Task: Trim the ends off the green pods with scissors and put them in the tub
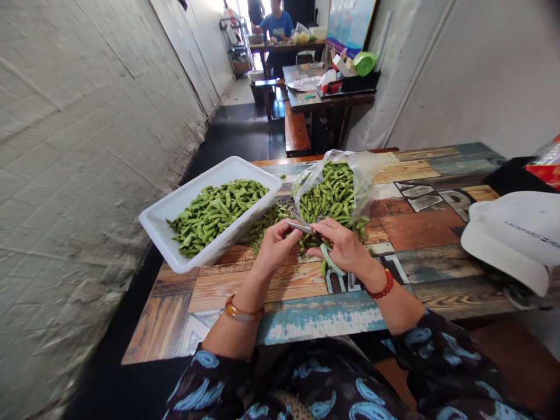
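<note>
My right hand (343,248) is closed round a pair of scissors (331,261) with pale green handles, blades pointing left. Close by, the fingers of my left hand (277,245) are pinched together at the blade tips; whatever they hold is hidden. Behind my hands, a clear plastic bag (365,175) stands open, full of green soybean pods (328,195). To the left, a white plastic tub (164,224) holds a heap of more pods (214,216). Small green trimmings (266,224) lie between the tub and the bag.
The patchwork wooden table (284,286) carries a white cap (516,233) at the right. A rough white wall (79,146) runs along the left. Further back stand a second table (301,105) with a black tray, a bench (296,128) and a seated person in blue (279,26).
</note>
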A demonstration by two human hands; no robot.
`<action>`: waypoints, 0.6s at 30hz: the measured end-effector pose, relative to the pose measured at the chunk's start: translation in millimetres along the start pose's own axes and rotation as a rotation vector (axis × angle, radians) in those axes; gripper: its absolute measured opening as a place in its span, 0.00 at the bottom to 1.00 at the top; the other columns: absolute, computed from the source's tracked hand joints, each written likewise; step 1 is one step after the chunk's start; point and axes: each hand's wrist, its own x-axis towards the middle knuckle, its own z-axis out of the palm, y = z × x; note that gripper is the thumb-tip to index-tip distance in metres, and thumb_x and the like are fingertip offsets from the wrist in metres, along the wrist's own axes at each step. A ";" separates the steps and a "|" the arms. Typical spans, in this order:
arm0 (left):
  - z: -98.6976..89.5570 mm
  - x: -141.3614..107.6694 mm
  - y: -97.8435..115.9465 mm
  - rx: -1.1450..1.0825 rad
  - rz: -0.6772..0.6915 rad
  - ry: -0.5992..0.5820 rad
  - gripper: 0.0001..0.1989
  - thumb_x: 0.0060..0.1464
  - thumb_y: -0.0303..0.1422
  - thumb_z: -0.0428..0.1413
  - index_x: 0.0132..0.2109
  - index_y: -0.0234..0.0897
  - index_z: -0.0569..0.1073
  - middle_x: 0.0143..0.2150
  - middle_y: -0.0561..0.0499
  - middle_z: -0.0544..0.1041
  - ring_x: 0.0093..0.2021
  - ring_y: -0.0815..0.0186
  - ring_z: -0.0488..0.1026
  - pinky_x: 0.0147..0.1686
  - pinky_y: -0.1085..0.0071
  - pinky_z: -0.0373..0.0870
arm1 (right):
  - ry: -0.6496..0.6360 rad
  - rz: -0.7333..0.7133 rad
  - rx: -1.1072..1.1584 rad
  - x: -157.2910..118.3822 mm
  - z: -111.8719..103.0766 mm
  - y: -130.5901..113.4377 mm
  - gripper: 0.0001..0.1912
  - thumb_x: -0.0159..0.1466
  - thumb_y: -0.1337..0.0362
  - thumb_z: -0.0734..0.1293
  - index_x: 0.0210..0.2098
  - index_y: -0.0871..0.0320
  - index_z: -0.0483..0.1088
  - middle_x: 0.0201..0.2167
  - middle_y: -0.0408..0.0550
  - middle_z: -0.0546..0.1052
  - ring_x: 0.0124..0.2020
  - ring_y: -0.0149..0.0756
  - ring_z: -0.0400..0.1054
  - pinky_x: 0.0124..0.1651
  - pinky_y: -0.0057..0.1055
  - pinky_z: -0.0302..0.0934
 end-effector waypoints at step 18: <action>-3.8 3.0 6.4 -0.506 -0.133 0.127 0.15 0.45 0.36 0.68 0.32 0.34 0.70 0.27 0.55 0.73 0.28 0.73 0.70 0.31 0.77 0.66 | 0.167 0.044 -0.072 -1.4 5.6 8.3 0.24 0.61 0.53 0.71 0.54 0.56 0.70 0.43 0.53 0.75 0.38 0.41 0.73 0.44 0.38 0.72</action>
